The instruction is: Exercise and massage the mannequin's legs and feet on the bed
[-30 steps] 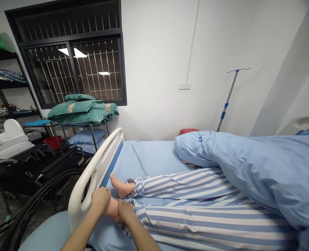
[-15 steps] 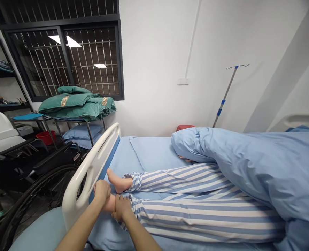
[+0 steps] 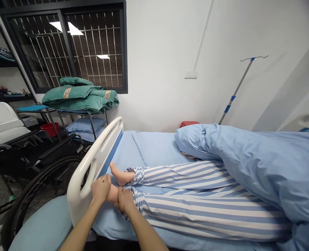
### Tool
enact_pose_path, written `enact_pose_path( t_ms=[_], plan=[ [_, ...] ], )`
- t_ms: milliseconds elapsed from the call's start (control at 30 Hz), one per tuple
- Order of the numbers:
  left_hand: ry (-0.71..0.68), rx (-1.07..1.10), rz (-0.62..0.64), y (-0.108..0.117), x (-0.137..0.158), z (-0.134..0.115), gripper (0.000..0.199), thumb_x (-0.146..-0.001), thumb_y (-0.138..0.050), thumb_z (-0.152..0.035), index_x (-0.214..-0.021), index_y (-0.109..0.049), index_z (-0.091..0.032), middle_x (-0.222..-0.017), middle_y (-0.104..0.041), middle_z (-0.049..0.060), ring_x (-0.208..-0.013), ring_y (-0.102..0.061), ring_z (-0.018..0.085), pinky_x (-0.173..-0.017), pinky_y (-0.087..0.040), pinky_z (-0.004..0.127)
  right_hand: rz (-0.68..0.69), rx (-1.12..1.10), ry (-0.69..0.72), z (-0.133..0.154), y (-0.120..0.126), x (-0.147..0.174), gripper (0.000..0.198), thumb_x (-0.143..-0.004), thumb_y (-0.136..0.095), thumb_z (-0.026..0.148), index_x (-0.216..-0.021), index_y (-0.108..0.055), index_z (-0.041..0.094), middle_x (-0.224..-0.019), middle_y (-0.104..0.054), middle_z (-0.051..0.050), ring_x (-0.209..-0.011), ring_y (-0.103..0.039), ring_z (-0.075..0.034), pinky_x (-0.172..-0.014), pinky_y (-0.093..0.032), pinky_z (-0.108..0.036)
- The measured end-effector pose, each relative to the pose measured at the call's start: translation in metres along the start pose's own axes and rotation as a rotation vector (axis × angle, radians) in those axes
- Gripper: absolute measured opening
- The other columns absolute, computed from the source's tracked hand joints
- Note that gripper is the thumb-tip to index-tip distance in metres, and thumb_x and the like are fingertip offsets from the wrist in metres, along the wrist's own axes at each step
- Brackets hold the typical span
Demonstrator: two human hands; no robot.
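Observation:
Two legs in blue-and-white striped trousers (image 3: pixel 196 211) lie along a bed with a light blue sheet (image 3: pixel 154 146). My left hand (image 3: pixel 101 188) is closed over the toe end of the nearer foot (image 3: pixel 112 194), hiding most of it. Around the ankle of that same leg, just below the trouser cuff, my right hand (image 3: pixel 125 199) is wrapped. The farther foot (image 3: pixel 121 175) lies bare beside it, toes up, touched by neither hand. A light blue quilt (image 3: pixel 243 160) covers the upper legs and beyond.
The white footboard (image 3: pixel 77 183) rises close to my left hand. Beyond it stand a black wheelchair (image 3: pixel 49 157) and a rack with folded green quilts (image 3: pixel 78 97). An IV pole (image 3: pixel 235 92) stands behind the bed, near a red object (image 3: pixel 189 123) by the wall.
My left hand has turned over the toes, so more of its back shows. Both hands keep hold of the same foot and ankle. The view has shifted slightly.

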State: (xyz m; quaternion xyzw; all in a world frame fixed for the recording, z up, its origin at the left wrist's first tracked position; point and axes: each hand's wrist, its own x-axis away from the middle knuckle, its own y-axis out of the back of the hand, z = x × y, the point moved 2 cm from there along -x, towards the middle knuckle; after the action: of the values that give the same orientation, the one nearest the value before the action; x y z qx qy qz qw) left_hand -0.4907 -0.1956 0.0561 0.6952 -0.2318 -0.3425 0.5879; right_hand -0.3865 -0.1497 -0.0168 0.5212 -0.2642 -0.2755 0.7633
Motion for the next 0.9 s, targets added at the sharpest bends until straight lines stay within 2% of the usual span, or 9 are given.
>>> enact_pose_path(
  t_ms=[67,133,333,533,767,900],
  plan=[
    [0.045,0.006,-0.131,-0.006,0.005,0.003,0.049,-0.089,-0.018,-0.033,-0.087,-0.063,-0.016,-0.085,-0.067,0.011,-0.075,-0.063,0.023,-0.063,-0.041,0.031,-0.003,0.002,0.008,0.000,0.000,0.001,0.061,-0.060,-0.069,0.034,-0.114,-0.048,0.014,-0.112,-0.057,-0.016,-0.102,-0.053,-0.033,-0.087,-0.039,-0.043],
    [0.071,0.016,-0.192,-0.012,0.011,0.007,0.045,-0.090,-0.018,-0.034,-0.088,-0.061,-0.017,-0.085,-0.067,0.008,-0.072,-0.062,0.020,-0.061,-0.039,0.029,-0.016,0.000,0.016,0.000,0.000,0.002,0.062,-0.060,-0.069,0.034,-0.114,-0.048,0.014,-0.112,-0.056,-0.016,-0.102,-0.053,-0.032,-0.087,-0.039,-0.043],
    [-0.005,-0.007,-0.192,-0.012,0.021,0.012,0.040,-0.091,-0.020,-0.032,-0.089,-0.057,-0.015,-0.085,-0.067,0.009,-0.073,-0.062,0.018,-0.059,-0.037,0.026,-0.063,0.005,0.031,-0.002,-0.006,0.003,0.063,-0.059,-0.071,0.035,-0.114,-0.049,0.014,-0.111,-0.057,-0.015,-0.102,-0.053,-0.031,-0.087,-0.040,-0.043],
    [-0.087,-0.149,-0.057,0.001,0.013,0.009,0.043,-0.090,-0.019,-0.030,-0.096,-0.059,-0.014,-0.078,-0.067,0.012,-0.071,-0.064,0.025,-0.058,-0.043,0.032,-0.070,0.000,0.031,-0.003,-0.008,0.000,0.063,-0.058,-0.072,0.034,-0.113,-0.050,0.014,-0.109,-0.058,-0.015,-0.100,-0.054,-0.032,-0.086,-0.041,-0.042],
    [-0.297,-0.251,0.162,0.009,-0.007,-0.002,0.042,-0.086,-0.027,-0.018,-0.088,-0.068,-0.012,-0.086,-0.067,0.018,-0.083,-0.063,0.027,-0.068,-0.046,0.038,-0.050,-0.006,0.020,-0.002,-0.008,-0.001,0.067,-0.058,-0.071,0.033,-0.117,-0.048,0.014,-0.111,-0.057,-0.016,-0.101,-0.054,-0.032,-0.086,-0.041,-0.043],
    [-0.333,-0.261,0.221,0.005,-0.016,-0.013,0.037,-0.082,-0.035,-0.015,-0.080,-0.070,-0.009,-0.074,-0.066,0.018,-0.077,-0.063,0.026,-0.070,-0.046,0.038,-0.036,0.008,0.026,-0.001,-0.006,0.000,0.066,-0.058,-0.070,0.034,-0.117,-0.048,0.014,-0.111,-0.057,-0.016,-0.100,-0.054,-0.033,-0.085,-0.042,-0.043]
  ],
)
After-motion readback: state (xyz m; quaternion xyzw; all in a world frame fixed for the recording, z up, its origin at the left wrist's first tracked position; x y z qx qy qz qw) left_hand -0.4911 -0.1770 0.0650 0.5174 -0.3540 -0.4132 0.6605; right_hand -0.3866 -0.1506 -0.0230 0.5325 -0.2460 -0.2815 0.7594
